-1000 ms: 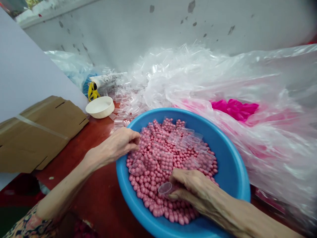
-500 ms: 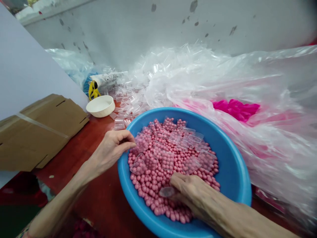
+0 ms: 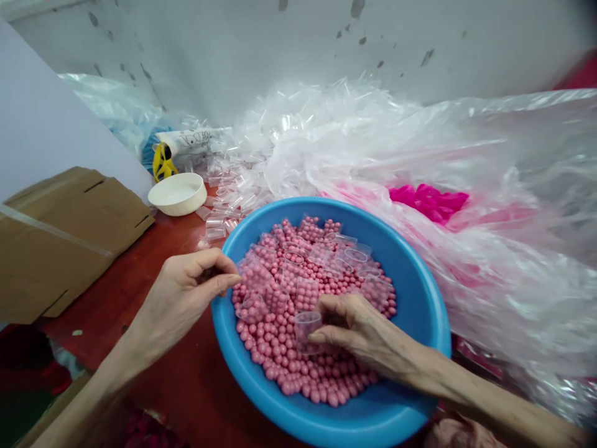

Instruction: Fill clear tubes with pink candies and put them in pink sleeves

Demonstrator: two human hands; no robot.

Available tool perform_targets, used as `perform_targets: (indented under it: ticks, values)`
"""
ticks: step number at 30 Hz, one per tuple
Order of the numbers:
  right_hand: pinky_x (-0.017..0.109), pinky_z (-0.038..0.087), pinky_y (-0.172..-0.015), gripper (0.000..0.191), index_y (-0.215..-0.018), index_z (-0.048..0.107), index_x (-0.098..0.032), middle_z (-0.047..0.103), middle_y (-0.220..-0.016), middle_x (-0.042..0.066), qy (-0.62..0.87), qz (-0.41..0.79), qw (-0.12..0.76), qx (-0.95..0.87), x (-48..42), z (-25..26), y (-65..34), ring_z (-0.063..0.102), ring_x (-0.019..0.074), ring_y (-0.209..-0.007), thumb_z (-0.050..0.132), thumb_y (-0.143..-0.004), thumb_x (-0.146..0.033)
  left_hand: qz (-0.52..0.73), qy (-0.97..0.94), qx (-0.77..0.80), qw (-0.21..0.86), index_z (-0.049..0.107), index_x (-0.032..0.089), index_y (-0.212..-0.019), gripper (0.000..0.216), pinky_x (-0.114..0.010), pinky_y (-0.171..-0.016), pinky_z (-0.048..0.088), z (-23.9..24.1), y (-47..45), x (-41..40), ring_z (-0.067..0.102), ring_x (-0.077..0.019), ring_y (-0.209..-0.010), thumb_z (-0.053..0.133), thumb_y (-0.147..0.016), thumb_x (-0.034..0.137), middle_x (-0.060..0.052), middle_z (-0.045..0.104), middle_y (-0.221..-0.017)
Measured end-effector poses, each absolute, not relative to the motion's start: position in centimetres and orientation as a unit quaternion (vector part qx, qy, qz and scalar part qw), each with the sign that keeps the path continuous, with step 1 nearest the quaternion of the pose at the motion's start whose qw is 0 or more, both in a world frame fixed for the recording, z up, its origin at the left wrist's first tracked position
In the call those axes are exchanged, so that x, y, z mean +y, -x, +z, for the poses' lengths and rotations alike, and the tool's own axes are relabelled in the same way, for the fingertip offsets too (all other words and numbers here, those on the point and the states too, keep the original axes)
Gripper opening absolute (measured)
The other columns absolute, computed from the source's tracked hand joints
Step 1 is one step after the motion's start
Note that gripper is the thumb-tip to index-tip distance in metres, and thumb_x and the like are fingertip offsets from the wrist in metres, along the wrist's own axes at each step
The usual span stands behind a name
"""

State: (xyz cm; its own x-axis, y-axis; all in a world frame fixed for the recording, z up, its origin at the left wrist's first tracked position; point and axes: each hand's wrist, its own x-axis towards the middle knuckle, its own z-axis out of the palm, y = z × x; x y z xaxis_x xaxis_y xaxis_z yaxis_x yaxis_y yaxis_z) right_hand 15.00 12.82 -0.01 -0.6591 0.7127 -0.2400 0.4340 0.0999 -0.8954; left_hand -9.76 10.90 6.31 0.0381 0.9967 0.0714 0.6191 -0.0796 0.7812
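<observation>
A blue plastic basin (image 3: 415,274) holds many pink beads (image 3: 275,348), with several clear plastic containers (image 3: 308,292) lying among them, some filled with beads. Over the front half of the beads, my right hand (image 3: 347,323) grips a small clear plastic container (image 3: 305,330) between thumb and fingers, its oval mouth facing up. My left hand (image 3: 196,283) is at the basin's left rim, thumb and fingertips pinched together. Anything between those fingertips is too small or hidden to make out.
A white round dish (image 3: 180,200) stands behind on the red table (image 3: 181,239). Flattened cardboard (image 3: 69,242) lies at the left. Loose clear containers (image 3: 233,193) pile up behind the basin. Plastic sheeting (image 3: 504,267) with bright pink material (image 3: 429,202) spreads along the right.
My right hand has lifted the clear container up out of the beads, so more of it shows. My left hand stays pinched by the rim. The whole view has shifted slightly.
</observation>
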Motion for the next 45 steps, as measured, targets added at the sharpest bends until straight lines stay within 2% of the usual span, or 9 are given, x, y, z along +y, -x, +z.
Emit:
perform_targets:
  ticks: [6, 9, 13, 20, 25, 30, 36, 40, 45]
  values:
    - [0.022, 0.038, -0.061, 0.010, -0.088, 0.057, -0.015, 0.059, -0.074, -0.001, 0.392, 0.500, 0.153, -0.757, 13.0, 0.6, -15.9, 0.053, 0.0119, -0.069, 0.057, -0.084, -0.024, 0.310, -0.694, 0.585, 0.282, 0.061, 0.018, -0.066, 0.013, -0.017, -0.051, 0.039, 6.5, 9.1, 9.2, 0.051, -0.0083, -0.054, 0.060, -0.079, 0.020, 0.006, 0.058, -0.060]
    - [0.025, 0.041, -0.068, 0.021, -0.107, 0.055, -0.018, 0.064, -0.082, 0.001, 0.383, 0.396, 0.112, -0.827, 12.8, 0.4, -16.9, 0.058, 0.0143, -0.076, 0.048, -0.087, -0.017, 0.300, -0.723, 0.563, 0.263, 0.061, 0.019, -0.068, 0.014, -0.016, -0.053, 0.040, 6.4, 8.9, 8.5, 0.053, -0.0078, -0.056, 0.060, -0.081, 0.018, 0.006, 0.059, -0.062]
    - [0.025, 0.042, -0.057, 0.014, -0.085, 0.056, -0.018, 0.062, -0.073, 0.002, 0.367, 0.279, 0.019, -0.887, 12.4, 0.1, -18.5, 0.055, 0.0137, -0.061, 0.043, -0.086, -0.013, 0.280, -0.775, 0.521, 0.224, 0.060, 0.017, -0.070, 0.014, -0.015, -0.055, 0.041, 6.0, 8.6, 7.5, 0.054, -0.0066, -0.057, 0.057, -0.083, 0.013, 0.005, 0.058, -0.064]
    - [0.036, 0.045, -0.087, 0.036, -0.113, 0.055, -0.021, 0.064, -0.110, 0.010, 0.305, 0.166, 0.057, -0.936, 12.0, 0.7, -21.6, 0.057, 0.0230, -0.104, 0.037, -0.083, -0.011, 0.236, -0.837, 0.453, 0.193, 0.059, 0.013, -0.075, 0.022, -0.019, -0.057, 0.043, 4.4, 7.4, 5.9, 0.055, -0.0104, -0.060, 0.043, -0.088, 0.008, -0.001, 0.055, -0.067]
    - [0.036, 0.048, -0.073, 0.030, -0.098, 0.060, -0.016, 0.067, -0.091, 0.014, 0.295, 0.128, 0.032, -0.946, 11.2, -1.2, -20.6, 0.061, 0.0250, -0.082, 0.039, -0.079, -0.007, 0.235, -0.841, 0.455, 0.175, 0.059, 0.012, -0.072, 0.025, -0.021, -0.053, 0.043, 3.6, 7.0, 5.9, 0.053, -0.0120, -0.055, 0.040, -0.088, 0.007, -0.002, 0.053, -0.064]
    - [0.031, 0.045, -0.074, 0.031, -0.093, 0.057, -0.017, 0.063, -0.090, 0.012, 0.269, 0.199, 0.098, -0.937, 10.1, -3.2, -18.3, 0.056, 0.0198, -0.082, 0.033, -0.080, -0.002, 0.242, -0.829, 0.469, 0.183, 0.057, 0.013, -0.073, 0.022, -0.020, -0.055, 0.043, 3.0, 7.3, 6.0, 0.053, -0.0106, -0.058, 0.042, -0.089, 0.008, -0.001, 0.053, -0.067]
    - [0.021, 0.025, -0.049, 0.022, -0.051, 0.038, -0.017, 0.036, -0.051, -0.006, 0.372, 0.440, -0.004, -0.817, 12.8, -2.8, -15.4, 0.034, 0.0074, -0.052, 0.051, -0.062, -0.003, 0.272, -0.806, 0.495, 0.180, 0.056, 0.016, -0.079, 0.014, -0.017, -0.057, 0.043, 3.4, 8.0, 5.8, 0.054, -0.0080, -0.061, 0.048, -0.088, 0.010, 0.002, 0.054, -0.069]
    - [0.021, 0.019, -0.044, 0.027, -0.050, 0.042, -0.016, 0.033, -0.049, -0.009, 0.399, 0.596, -0.008, -0.696, 13.8, -1.6, -15.8, 0.030, 0.0052, -0.048, 0.066, -0.062, -0.016, 0.279, -0.788, 0.519, 0.178, 0.056, 0.017, -0.075, 0.013, -0.014, -0.055, 0.042, 3.9, 8.3, 5.8, 0.054, -0.0063, -0.058, 0.051, -0.087, 0.011, 0.004, 0.054, -0.067]
    - [0.021, 0.020, -0.047, 0.021, -0.055, 0.049, -0.015, 0.037, -0.052, -0.008, 0.427, 0.624, 0.011, -0.654, 13.1, -0.5, -16.0, 0.032, 0.0056, -0.051, 0.069, -0.061, -0.017, 0.283, -0.785, 0.522, 0.177, 0.057, 0.018, -0.075, 0.014, -0.014, -0.055, 0.043, 4.0, 8.5, 5.6, 0.055, -0.0066, -0.058, 0.051, -0.087, 0.013, 0.004, 0.056, -0.066]
